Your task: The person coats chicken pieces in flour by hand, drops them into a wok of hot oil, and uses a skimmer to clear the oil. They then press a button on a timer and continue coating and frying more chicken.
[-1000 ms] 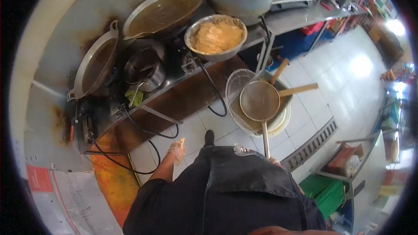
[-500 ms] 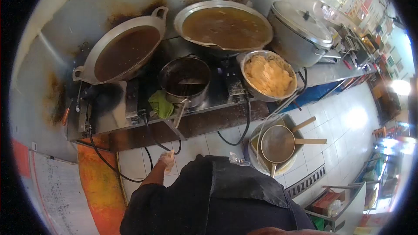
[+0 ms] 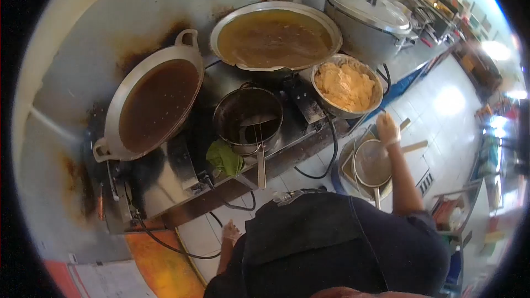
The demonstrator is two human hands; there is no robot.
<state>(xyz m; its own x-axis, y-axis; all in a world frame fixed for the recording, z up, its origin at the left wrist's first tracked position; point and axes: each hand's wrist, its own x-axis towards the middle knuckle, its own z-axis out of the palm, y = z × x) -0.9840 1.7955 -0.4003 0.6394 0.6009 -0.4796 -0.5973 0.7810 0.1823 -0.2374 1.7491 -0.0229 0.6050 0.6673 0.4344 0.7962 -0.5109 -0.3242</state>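
The left wok (image 3: pixel 112 127) held dark brown liquid, the far wok (image 3: pixel 274 5) amber-brown. The food (image 3: pixel 345 85) in the grey bowl (image 3: pixel 338 112) was pale yellow, the cloth (image 3: pixel 223 157) green.

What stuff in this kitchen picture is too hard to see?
All in the head view:
- The left hand is half hidden by the dark apron, so its grip cannot be told.
- The right hand is above the strainer; it is too small to tell if it touches anything.
- The tub on the floor has its contents covered by the strainer.
- The lidded pot has its inside hidden by the lid.
- The far counter holds items that are tiny and blurred at the lens edge.
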